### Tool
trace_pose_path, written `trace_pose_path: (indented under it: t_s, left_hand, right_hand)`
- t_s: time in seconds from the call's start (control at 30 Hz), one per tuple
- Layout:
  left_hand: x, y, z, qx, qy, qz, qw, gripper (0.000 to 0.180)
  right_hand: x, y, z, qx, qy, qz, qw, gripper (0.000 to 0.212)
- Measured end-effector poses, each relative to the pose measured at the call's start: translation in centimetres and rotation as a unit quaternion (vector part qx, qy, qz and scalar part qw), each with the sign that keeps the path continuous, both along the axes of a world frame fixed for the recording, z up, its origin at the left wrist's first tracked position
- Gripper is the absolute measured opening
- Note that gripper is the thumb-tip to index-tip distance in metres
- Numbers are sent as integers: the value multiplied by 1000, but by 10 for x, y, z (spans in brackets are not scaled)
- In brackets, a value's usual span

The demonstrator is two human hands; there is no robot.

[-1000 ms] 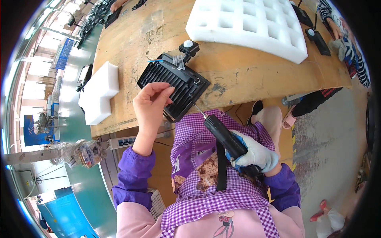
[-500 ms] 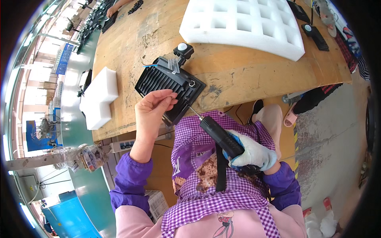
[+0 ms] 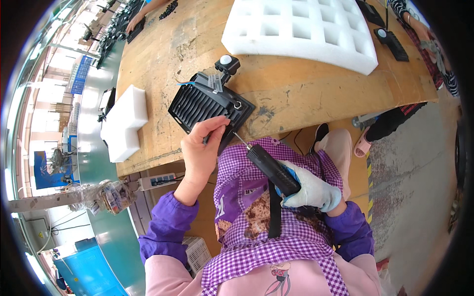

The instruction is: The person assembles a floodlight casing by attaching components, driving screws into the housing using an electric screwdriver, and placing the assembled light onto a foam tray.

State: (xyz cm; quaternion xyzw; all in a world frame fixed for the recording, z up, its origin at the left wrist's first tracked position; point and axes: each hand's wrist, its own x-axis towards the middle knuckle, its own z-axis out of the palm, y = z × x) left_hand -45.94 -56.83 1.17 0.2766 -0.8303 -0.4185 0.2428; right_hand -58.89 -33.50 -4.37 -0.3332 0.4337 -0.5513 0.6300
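Note:
A black finned floodlight housing (image 3: 206,104) with a small round sensor at its far end lies on the wooden workbench (image 3: 296,93), near its front edge. My left hand (image 3: 202,148) is bare and pinches the housing's near corner with thumb and fingers. My right hand (image 3: 313,191), in a white glove, grips a black electric screwdriver (image 3: 273,168). The screwdriver's thin bit points up and left toward the housing's near right edge, close beside my left fingers.
A large white foam tray (image 3: 306,29) with square pockets lies at the back of the bench. A notched white foam block (image 3: 123,121) sits at the left edge. Other black lamp parts (image 3: 392,42) lie far right, near another person's sleeve. A power strip (image 3: 155,181) hangs under the bench.
The screwdriver tip has come up closer to the housing's near edge. My left hand has stayed on the housing's corner, and the view has shifted slightly.

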Motion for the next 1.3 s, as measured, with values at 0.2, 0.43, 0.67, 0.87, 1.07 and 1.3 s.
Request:
trace_pose_path:
  t_s: [0.2,0.43,0.67,0.87,1.07,1.3]
  left_hand:
    - [-2,3,12,-192,-7,-15,981,15]
    - [-5,-9,11,-298,17,-46,953,17]
    - [2,-10,10,-310,-17,-60,949,18]
    - [8,-8,12,-222,-5,-25,975,20]
    - [15,-19,26,-246,-54,-23,967,18]
    - [3,-24,43,-328,-120,-170,921,17]
  right_hand:
    - [0,1,-1,11,-4,-1,1000,83]
    - [0,1,1,2,13,-7,1000,81]
    - [1,1,-1,2,-1,-14,1000,83]
    - [0,2,-1,-13,11,-2,1000,83]
    - [-2,2,9,10,-1,0,1000,83]
    - [-1,2,4,12,-7,-2,1000,81]
